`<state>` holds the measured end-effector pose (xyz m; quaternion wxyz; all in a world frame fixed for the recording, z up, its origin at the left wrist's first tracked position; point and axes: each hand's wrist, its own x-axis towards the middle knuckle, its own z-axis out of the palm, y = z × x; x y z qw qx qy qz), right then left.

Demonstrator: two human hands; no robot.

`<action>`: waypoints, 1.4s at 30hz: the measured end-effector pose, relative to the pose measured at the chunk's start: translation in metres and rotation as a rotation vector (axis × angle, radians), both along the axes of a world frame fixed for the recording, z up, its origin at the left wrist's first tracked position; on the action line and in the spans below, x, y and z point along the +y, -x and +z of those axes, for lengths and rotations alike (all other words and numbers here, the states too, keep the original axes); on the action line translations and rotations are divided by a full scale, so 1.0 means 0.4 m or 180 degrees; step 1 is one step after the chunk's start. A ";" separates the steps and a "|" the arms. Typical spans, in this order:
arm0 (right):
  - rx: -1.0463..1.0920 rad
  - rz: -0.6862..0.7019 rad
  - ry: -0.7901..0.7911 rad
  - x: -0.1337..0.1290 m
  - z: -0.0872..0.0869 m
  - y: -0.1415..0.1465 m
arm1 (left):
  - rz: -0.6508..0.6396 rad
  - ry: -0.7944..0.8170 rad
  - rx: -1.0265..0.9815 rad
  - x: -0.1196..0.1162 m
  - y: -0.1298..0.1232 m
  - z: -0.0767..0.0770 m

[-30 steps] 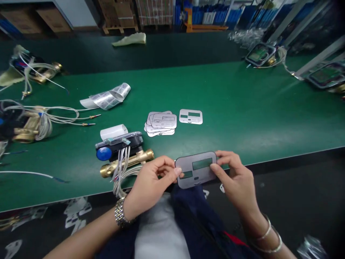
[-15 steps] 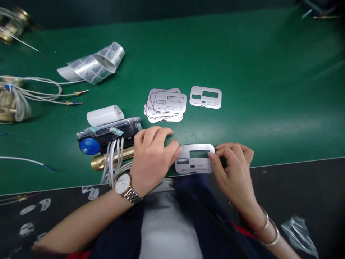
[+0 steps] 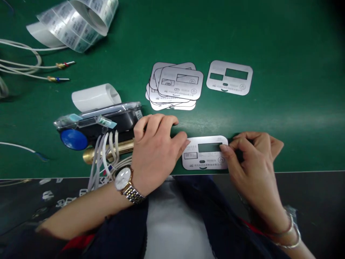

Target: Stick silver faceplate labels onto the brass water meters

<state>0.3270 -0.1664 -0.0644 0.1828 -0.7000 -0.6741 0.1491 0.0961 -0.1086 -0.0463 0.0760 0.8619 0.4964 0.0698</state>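
Note:
A silver faceplate with cut-out windows [image 3: 212, 155] lies flat near the table's front edge. At its left edge is my left hand [image 3: 159, 149], its thumb touching the plate and its fingers curled but apart, resting on the table. My right hand [image 3: 252, 162] pinches the plate's right edge between thumb and forefinger. Beyond the hands lies an overlapping pile of similar faceplates [image 3: 180, 84], and one single faceplate [image 3: 230, 86] sits to its right. Just left of my left hand is a black meter with a blue round cap [image 3: 74, 139] and a brass pipe [image 3: 118, 149].
Bundled grey cables [image 3: 107, 154] hang over the front edge. A white label roll [image 3: 94, 98] lies behind the meter, and a curled strip of silver labels [image 3: 77, 27] is at the upper left. Cables with metal tips [image 3: 58, 79] lie at the left.
The view has moved closer to the table, so things look larger. Both hands stay at the faceplate, which now lies flatter, with print showing in its small left window.

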 end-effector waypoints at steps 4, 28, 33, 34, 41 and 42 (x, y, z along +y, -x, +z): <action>0.0020 -0.0039 0.0047 0.000 -0.003 0.000 | 0.0032 -0.0021 0.0011 -0.001 -0.002 -0.004; 0.0091 -0.0125 0.0143 -0.002 -0.004 -0.001 | 0.0072 0.0072 -0.0020 0.002 -0.004 -0.007; 0.0012 -0.0154 0.0153 -0.002 -0.004 0.001 | 0.0029 -0.0009 -0.0002 0.002 -0.005 -0.007; 0.0009 -0.0155 0.0160 -0.002 -0.005 0.001 | 0.0028 -0.0006 -0.0003 0.002 -0.005 -0.008; 0.0036 -0.0150 0.0154 -0.001 -0.004 0.002 | 0.0031 0.0018 0.0006 0.002 -0.005 -0.009; 0.0036 -0.0149 0.0152 -0.001 -0.004 0.001 | 0.0030 0.0023 0.0004 0.002 -0.005 -0.009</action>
